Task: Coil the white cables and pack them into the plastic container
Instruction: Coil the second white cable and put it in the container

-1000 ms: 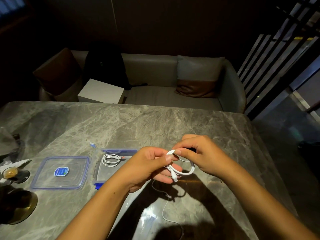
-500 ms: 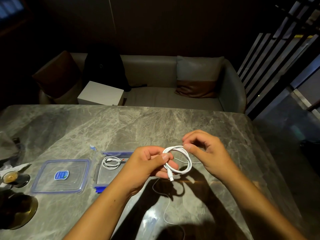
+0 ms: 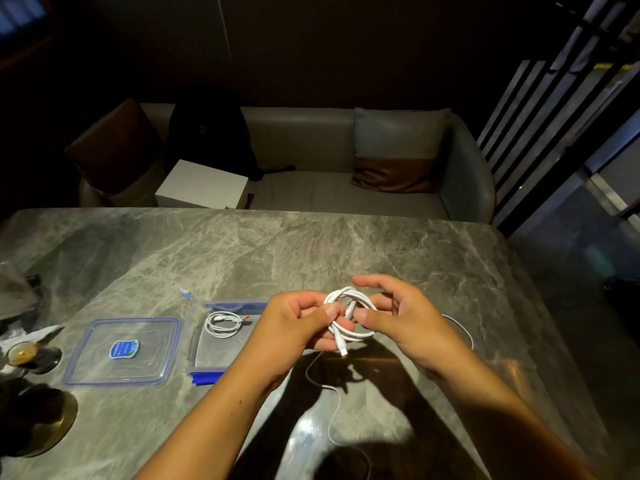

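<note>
- The left hand (image 3: 298,323) pinches the half-wound white cable (image 3: 349,313) between thumb and curled fingers, above the marble table (image 3: 311,251) and nearer its front edge than its far one.
- The right hand (image 3: 405,323) cups the coil's right side, thumb on the loops and fingers curled behind, with the forefinger lifted free.
- The plastic container (image 3: 199,344) stands open just left of the left hand. A coiled cable (image 3: 223,323) already lies in its far end, and the lid (image 3: 104,365) lies flat beside it, toward the table's left edge.
- Risk: the loops are held at one pinch only, so a slack thumb would probably let them spring apart.
- Risk: the loose tail (image 3: 332,420) trails toward the front edge and could snag or drag there, tugging the coil askew.
- Risk: one plug (image 3: 343,351) hangs loose below the coil and may catch on the container's rim.
- Hidden: the left wrist covers the container's right side, and the right hand hides how the strand leaves the coil. Dim light blurs the objects at the left edge.
</note>
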`<action>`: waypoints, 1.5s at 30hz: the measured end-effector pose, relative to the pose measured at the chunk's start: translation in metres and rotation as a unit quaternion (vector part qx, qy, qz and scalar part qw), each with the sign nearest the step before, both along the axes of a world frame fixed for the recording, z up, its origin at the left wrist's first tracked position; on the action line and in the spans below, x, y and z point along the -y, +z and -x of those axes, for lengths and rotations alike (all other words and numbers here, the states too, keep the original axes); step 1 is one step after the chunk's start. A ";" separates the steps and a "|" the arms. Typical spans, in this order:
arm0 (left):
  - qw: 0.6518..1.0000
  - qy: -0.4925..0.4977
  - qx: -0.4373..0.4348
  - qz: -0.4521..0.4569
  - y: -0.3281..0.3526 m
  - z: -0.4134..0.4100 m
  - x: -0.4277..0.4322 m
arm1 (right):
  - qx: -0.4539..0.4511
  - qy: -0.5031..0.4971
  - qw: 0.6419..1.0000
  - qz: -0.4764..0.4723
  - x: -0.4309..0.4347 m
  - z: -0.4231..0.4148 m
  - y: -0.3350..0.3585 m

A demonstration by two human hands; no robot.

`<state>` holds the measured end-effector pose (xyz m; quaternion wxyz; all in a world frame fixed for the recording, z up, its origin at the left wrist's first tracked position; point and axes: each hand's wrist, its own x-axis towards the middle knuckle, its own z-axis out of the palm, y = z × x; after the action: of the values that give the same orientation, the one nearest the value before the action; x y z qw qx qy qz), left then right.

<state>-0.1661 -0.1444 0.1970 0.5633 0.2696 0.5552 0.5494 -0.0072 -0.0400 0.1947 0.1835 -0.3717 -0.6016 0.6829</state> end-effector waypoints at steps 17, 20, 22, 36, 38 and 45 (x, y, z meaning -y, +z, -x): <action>0.997 -0.052 -0.061 0.022 -0.003 -0.002 -0.003 | -0.097 -0.029 0.969 0.227 0.011 -0.015 0.008; 0.996 -0.048 -0.072 0.018 -0.005 -0.004 -0.002 | -0.058 -0.004 0.979 0.195 0.009 -0.015 0.012; 0.995 -0.044 -0.084 0.015 -0.007 -0.006 -0.002 | -0.008 0.016 0.989 0.148 0.007 -0.014 0.014; 0.974 -0.073 -0.213 -0.007 -0.016 -0.011 -0.001 | -0.097 -0.124 0.969 0.191 0.019 -0.003 0.007; 0.980 -0.070 -0.187 -0.005 -0.015 -0.011 -0.003 | -0.125 -0.117 0.958 0.230 0.018 -0.004 0.009; 0.999 -0.023 -0.041 0.021 -0.007 -0.005 -0.006 | -0.188 -0.049 0.957 0.216 0.016 -0.010 0.005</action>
<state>-0.1609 -0.1382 0.1902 0.5582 0.2927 0.5829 0.5129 0.0024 -0.0559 0.1994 0.2418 -0.2959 -0.3754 0.8444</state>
